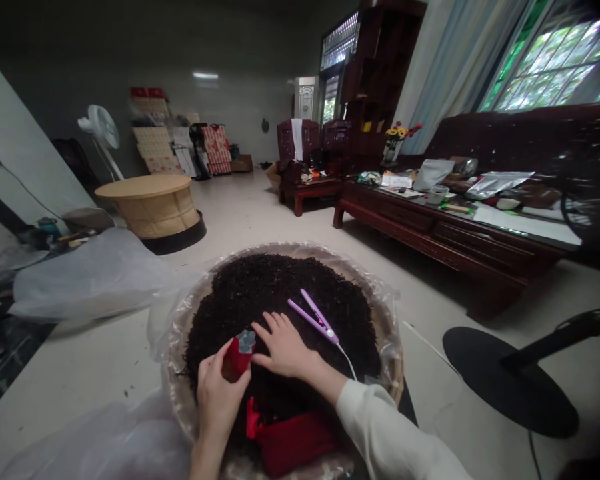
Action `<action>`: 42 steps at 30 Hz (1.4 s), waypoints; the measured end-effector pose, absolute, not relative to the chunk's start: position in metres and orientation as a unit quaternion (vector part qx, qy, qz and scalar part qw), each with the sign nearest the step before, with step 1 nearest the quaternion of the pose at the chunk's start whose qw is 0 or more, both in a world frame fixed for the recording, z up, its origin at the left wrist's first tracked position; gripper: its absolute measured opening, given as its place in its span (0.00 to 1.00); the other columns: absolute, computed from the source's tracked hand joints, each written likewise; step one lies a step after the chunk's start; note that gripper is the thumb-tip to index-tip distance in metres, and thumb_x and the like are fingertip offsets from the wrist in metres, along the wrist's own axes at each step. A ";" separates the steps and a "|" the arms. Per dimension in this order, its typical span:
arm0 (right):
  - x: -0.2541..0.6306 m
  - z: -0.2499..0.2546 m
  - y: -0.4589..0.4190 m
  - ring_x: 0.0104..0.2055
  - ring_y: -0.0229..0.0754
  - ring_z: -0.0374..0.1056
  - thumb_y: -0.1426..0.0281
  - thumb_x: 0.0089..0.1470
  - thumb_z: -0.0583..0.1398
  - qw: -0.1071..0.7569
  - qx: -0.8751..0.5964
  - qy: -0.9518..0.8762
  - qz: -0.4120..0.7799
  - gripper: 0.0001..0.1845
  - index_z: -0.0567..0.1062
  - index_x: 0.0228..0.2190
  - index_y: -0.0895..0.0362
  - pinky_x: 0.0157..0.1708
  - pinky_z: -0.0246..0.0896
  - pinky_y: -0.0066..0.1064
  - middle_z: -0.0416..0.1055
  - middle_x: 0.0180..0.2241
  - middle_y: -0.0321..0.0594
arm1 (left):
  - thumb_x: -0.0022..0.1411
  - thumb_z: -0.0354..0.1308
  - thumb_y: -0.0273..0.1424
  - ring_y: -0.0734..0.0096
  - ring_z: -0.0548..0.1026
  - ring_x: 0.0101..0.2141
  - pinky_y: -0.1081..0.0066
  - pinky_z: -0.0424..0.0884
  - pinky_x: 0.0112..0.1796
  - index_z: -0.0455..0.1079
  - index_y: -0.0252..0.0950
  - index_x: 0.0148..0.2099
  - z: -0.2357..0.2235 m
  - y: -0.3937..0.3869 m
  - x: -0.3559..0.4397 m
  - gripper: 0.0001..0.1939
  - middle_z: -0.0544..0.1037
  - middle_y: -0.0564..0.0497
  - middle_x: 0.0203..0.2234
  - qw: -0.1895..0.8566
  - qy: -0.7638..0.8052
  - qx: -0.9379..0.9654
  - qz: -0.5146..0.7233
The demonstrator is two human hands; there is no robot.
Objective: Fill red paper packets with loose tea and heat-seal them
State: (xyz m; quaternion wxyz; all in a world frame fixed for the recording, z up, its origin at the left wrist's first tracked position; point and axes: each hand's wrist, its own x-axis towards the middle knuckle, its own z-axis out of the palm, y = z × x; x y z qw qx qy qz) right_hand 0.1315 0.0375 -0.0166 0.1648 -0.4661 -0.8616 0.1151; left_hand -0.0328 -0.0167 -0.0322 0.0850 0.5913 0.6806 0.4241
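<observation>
Our left hand [219,393] grips a red packet [237,357] with its fingers closed around it, above the round basket [180,380], while our right hand [285,348] rests, fingers spread apart, on dark loose tea [275,300].

Over the dark dried leaves [275,293], the far half of the basket [387,353] leaves open room for a hand. The purple hair straightener [315,319] and its white cord [347,360] obstruct the way just right of the right hand [285,348]. The left hand [219,393], holding a red packet [239,357], and a red bag [293,443] crowd the near side. Right of the basket, the floor [430,400] runs free to a black fan base [505,383]; plastic sheeting [85,280] bunches on the left.
</observation>
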 end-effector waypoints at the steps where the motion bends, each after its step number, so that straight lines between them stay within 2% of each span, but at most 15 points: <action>1: 0.128 -0.016 0.032 0.63 0.62 0.47 0.49 0.52 0.57 0.157 -0.451 -0.873 0.101 0.37 0.62 0.58 0.55 0.59 0.43 0.55 0.53 0.62 0.54 | 0.48 0.58 0.38 0.57 0.73 0.40 0.60 0.71 0.43 0.70 0.37 0.51 -0.032 -0.016 -0.035 0.26 0.73 0.45 0.38 0.082 0.683 0.588 0.425; 4: 0.124 -0.016 0.020 0.60 0.64 0.50 0.52 0.48 0.62 0.142 -0.411 -0.899 0.048 0.34 0.66 0.53 0.54 0.55 0.49 0.54 0.55 0.60 0.54 | 0.48 0.59 0.38 0.57 0.73 0.40 0.60 0.71 0.44 0.70 0.38 0.50 -0.031 -0.015 -0.038 0.25 0.73 0.45 0.38 0.070 0.698 0.576 0.419; 7: 0.126 -0.017 0.022 0.52 0.57 0.58 0.59 0.51 0.62 0.131 -0.413 -0.901 0.019 0.21 0.70 0.45 0.55 0.46 0.58 0.46 0.63 0.53 0.53 | 0.49 0.59 0.38 0.58 0.73 0.38 0.61 0.71 0.43 0.69 0.39 0.51 -0.031 -0.015 -0.038 0.25 0.73 0.46 0.38 0.068 0.703 0.575 0.412; 9: 0.129 -0.017 0.027 0.46 0.52 0.61 0.64 0.54 0.60 0.130 -0.430 -0.893 0.020 0.14 0.71 0.42 0.55 0.41 0.60 0.41 0.66 0.47 0.50 | 0.49 0.58 0.37 0.58 0.73 0.39 0.61 0.71 0.43 0.69 0.40 0.51 -0.032 -0.015 -0.037 0.25 0.73 0.46 0.38 0.072 0.695 0.583 0.414; 13: 0.136 -0.016 0.035 0.45 0.51 0.60 0.62 0.53 0.61 0.144 -0.445 -0.884 0.023 0.18 0.70 0.44 0.56 0.39 0.61 0.39 0.65 0.46 0.50 | 0.48 0.58 0.36 0.57 0.72 0.40 0.60 0.71 0.44 0.68 0.38 0.52 -0.035 -0.014 -0.035 0.26 0.73 0.46 0.38 0.084 0.682 0.592 0.422; 15: 0.139 -0.015 0.037 0.45 0.50 0.61 0.64 0.52 0.61 0.145 -0.430 -0.890 0.045 0.16 0.71 0.44 0.55 0.39 0.61 0.37 0.67 0.45 0.48 | 0.48 0.58 0.36 0.57 0.73 0.40 0.60 0.71 0.44 0.69 0.38 0.52 -0.036 -0.014 -0.034 0.26 0.73 0.46 0.38 0.089 0.683 0.590 0.421; 18: 0.144 -0.014 0.041 0.41 0.45 0.64 0.70 0.51 0.62 0.212 -0.433 -0.866 0.133 0.11 0.73 0.39 0.56 0.38 0.61 0.33 0.70 0.39 0.44 | 0.47 0.58 0.34 0.57 0.73 0.39 0.59 0.71 0.43 0.69 0.38 0.51 -0.034 -0.015 -0.031 0.26 0.73 0.46 0.38 0.100 0.685 0.594 0.411; 22: 0.149 -0.014 0.050 0.37 0.41 0.67 0.70 0.49 0.62 0.411 -0.468 -0.709 0.330 0.06 0.74 0.33 0.56 0.40 0.61 0.32 0.72 0.33 0.38 | 0.47 0.58 0.35 0.57 0.73 0.39 0.59 0.71 0.42 0.70 0.39 0.51 -0.032 -0.016 -0.027 0.26 0.73 0.46 0.37 0.108 0.682 0.598 0.408; 24: 0.151 -0.014 0.055 0.32 0.39 0.67 0.66 0.48 0.62 0.473 -0.467 -0.563 0.491 0.09 0.73 0.32 0.56 0.33 0.62 0.30 0.71 0.29 0.36 | 0.47 0.58 0.36 0.57 0.73 0.38 0.59 0.71 0.42 0.70 0.39 0.51 -0.032 -0.016 -0.025 0.26 0.73 0.46 0.37 0.111 0.681 0.596 0.410; 27: 0.154 -0.015 0.059 0.23 0.37 0.65 0.59 0.52 0.59 0.482 -0.426 -0.376 0.667 0.13 0.71 0.34 0.56 0.22 0.58 0.27 0.70 0.26 0.34 | 0.47 0.58 0.38 0.58 0.74 0.37 0.60 0.72 0.41 0.70 0.38 0.50 -0.033 -0.016 -0.022 0.26 0.73 0.46 0.36 0.115 0.680 0.594 0.414; 30: 0.158 -0.013 0.061 0.26 0.39 0.69 0.57 0.58 0.50 0.483 -0.387 -0.306 0.724 0.17 0.69 0.35 0.56 0.24 0.62 0.29 0.72 0.28 0.39 | 0.47 0.58 0.38 0.58 0.74 0.36 0.60 0.72 0.40 0.71 0.37 0.50 -0.032 -0.015 -0.021 0.26 0.72 0.46 0.36 0.124 0.678 0.594 0.415; 35: 0.159 -0.008 0.059 0.37 0.46 0.73 0.52 0.61 0.38 0.492 -0.288 -0.156 0.807 0.28 0.69 0.39 0.56 0.35 0.67 0.43 0.75 0.35 0.47 | 0.47 0.58 0.37 0.58 0.74 0.37 0.60 0.72 0.41 0.70 0.38 0.50 -0.032 -0.016 -0.021 0.25 0.73 0.46 0.36 0.120 0.671 0.601 0.417; 38: 0.157 -0.005 0.057 0.42 0.48 0.73 0.51 0.61 0.36 0.500 -0.271 -0.141 0.810 0.32 0.69 0.40 0.58 0.40 0.67 0.46 0.76 0.37 0.51 | 0.47 0.58 0.37 0.57 0.74 0.38 0.60 0.72 0.42 0.70 0.38 0.50 -0.033 -0.016 -0.021 0.25 0.73 0.46 0.36 0.117 0.672 0.602 0.415; 42: 0.158 -0.002 0.054 0.46 0.49 0.71 0.55 0.62 0.36 0.503 -0.260 -0.148 0.811 0.30 0.70 0.41 0.58 0.43 0.65 0.50 0.76 0.40 0.52 | 0.48 0.58 0.37 0.57 0.74 0.38 0.60 0.72 0.42 0.70 0.37 0.50 -0.033 -0.016 -0.020 0.25 0.73 0.46 0.36 0.122 0.673 0.602 0.412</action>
